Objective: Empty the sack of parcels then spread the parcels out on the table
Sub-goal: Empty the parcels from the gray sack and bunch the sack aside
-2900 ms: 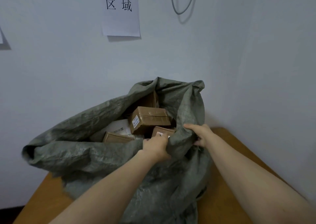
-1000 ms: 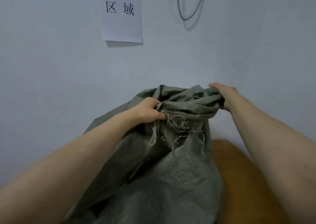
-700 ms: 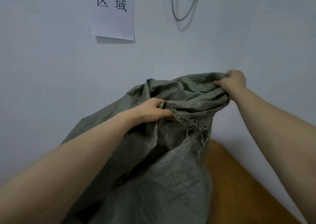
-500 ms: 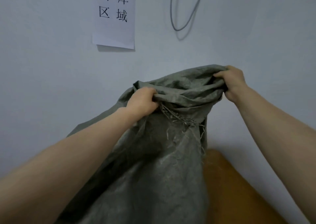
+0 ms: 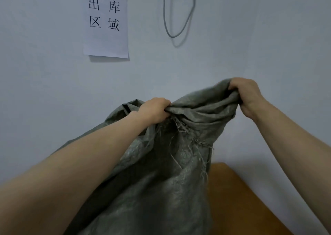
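Now, head view: one grey-green woven plastic sack [image 5: 161, 181] is standing upright on the brown wooden table [image 5: 241, 199]. Left hand [image 5: 154, 111] and right hand [image 5: 247, 93], fingers clamped, are gripping its bunched, frayed top edge; no parcels are showing.

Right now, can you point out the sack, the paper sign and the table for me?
sack [image 5: 161, 190], head view, on its grey-green side.
paper sign [image 5: 105, 43], head view, on its blank lower part.
table [image 5: 236, 202], head view, on its bare wooden top.
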`<state>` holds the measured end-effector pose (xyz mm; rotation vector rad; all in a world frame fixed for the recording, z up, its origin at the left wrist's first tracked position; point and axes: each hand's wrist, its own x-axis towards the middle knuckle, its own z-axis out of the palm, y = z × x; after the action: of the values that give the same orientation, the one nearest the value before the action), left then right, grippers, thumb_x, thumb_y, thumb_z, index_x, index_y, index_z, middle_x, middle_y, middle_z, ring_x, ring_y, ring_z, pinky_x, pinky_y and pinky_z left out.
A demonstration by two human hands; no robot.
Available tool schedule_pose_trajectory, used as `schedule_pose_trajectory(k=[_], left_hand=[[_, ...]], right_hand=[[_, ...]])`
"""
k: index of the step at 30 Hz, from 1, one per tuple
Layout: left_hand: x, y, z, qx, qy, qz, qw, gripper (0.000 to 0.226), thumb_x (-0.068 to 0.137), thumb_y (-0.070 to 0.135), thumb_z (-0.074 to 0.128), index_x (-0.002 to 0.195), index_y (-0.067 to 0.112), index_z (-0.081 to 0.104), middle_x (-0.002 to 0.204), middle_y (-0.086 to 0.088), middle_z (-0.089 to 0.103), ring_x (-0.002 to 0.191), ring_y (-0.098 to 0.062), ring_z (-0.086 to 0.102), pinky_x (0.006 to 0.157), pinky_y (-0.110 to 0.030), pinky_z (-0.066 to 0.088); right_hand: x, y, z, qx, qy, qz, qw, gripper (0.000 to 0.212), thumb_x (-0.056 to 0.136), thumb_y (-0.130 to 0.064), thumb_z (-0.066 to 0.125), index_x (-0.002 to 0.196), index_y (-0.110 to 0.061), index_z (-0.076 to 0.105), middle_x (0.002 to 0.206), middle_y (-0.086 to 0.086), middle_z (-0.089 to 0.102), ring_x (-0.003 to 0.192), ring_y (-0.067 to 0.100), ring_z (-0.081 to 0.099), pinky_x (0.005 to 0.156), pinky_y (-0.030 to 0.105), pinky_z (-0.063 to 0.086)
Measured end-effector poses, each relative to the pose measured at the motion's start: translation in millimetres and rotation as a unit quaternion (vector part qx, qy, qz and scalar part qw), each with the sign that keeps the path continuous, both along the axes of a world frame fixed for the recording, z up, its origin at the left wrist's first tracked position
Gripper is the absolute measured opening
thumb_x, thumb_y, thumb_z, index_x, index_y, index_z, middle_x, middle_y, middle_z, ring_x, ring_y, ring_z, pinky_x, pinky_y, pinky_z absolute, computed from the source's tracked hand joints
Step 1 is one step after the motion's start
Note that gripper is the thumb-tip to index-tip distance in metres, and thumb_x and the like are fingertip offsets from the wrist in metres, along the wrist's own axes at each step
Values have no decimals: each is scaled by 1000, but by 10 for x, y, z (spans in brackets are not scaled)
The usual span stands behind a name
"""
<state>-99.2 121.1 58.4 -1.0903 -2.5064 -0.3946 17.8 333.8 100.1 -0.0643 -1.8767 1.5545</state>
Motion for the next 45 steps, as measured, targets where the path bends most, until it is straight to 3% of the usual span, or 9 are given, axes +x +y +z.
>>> schedule_pose_trajectory(k=[4, 8, 13, 15, 19, 26, 36, 41, 45], left_hand=[[-30, 15, 107, 81, -17, 12, 996, 16, 87, 15, 57, 96, 5, 66, 97, -14, 64, 97, -32, 58, 73, -31, 39], [48, 58, 211, 115, -16, -6, 993, 10, 80, 11, 60, 79, 4, 67, 71, -11, 63, 73, -28, 56, 63, -29, 39], [78, -51, 177, 170, -97, -26, 980, 9, 75, 15, 68, 73, 10, 61, 61, -6, 51, 69, -22, 50, 61, -28, 36], [101, -145, 100, 197, -181, -42, 963, 53, 68, 26, 79, 116, 14, 61, 102, -10, 63, 100, -22, 59, 83, -28, 44], [209, -340, -328, 19, -85, 84, 993, 135, 64, 43, 82, 147, 18, -21, 155, -10, 3, 144, -29, 10, 113, -51, 25], [71, -511, -526, 125, -59, 61, 988, 30, 88, 17, 57, 118, 12, 58, 115, -12, 63, 109, -29, 58, 85, -32, 44], [-416, -478, -67, -189, -80, 130, 970, 151, 47, 71, 77, 143, 28, -31, 159, -6, -14, 146, -26, -15, 113, -57, -14], [-406, -450, 16, -169, -167, 74, 968, 113, 56, 53, 84, 148, 24, 26, 142, 5, 47, 131, -21, 44, 113, -41, 29], [-420, -568, 112, -74, -144, 61, 985, 27, 71, 37, 80, 70, 15, 65, 68, 1, 61, 74, -18, 57, 64, -27, 47]], right_hand=[[-79, -312, -58, 239, -29, -31, 970, 92, 66, -45, 82, 142, -27, 32, 135, 0, 41, 122, 13, 43, 103, 31, 37], [-338, -638, -251, 523, -154, -41, 837, 149, 36, -75, 76, 141, -45, -26, 158, -4, -20, 147, 27, -5, 112, 64, 8], [-730, -811, -385, 520, -141, -34, 841, 104, 65, -30, 78, 150, -31, 16, 140, 2, 49, 126, 27, 48, 101, 47, 41], [-795, -770, -404, 487, -103, -49, 866, 66, 71, -17, 69, 133, -29, 50, 126, 0, 61, 116, 24, 55, 94, 40, 47], [-883, -577, -439, 384, -94, -82, 915, 33, 73, -20, 66, 106, -25, 69, 107, 2, 70, 102, 24, 62, 87, 36, 51], [-834, -437, -462, 356, -78, -1, 931, 11, 73, 0, 69, 83, -6, 71, 78, 5, 66, 75, 17, 57, 64, 22, 44], [-470, -327, -423, 405, -84, 197, 889, 36, 68, 12, 75, 70, -24, 76, 81, -18, 68, 79, 0, 63, 77, 12, 47], [-460, -181, -434, 359, -92, 164, 914, 43, 65, 18, 74, 64, -26, 72, 86, -5, 69, 77, 6, 63, 74, 12, 49], [-454, -107, -389, 275, -118, 85, 950, 36, 64, 18, 72, 85, -12, 72, 75, 1, 68, 57, -3, 60, 62, 12, 50]])
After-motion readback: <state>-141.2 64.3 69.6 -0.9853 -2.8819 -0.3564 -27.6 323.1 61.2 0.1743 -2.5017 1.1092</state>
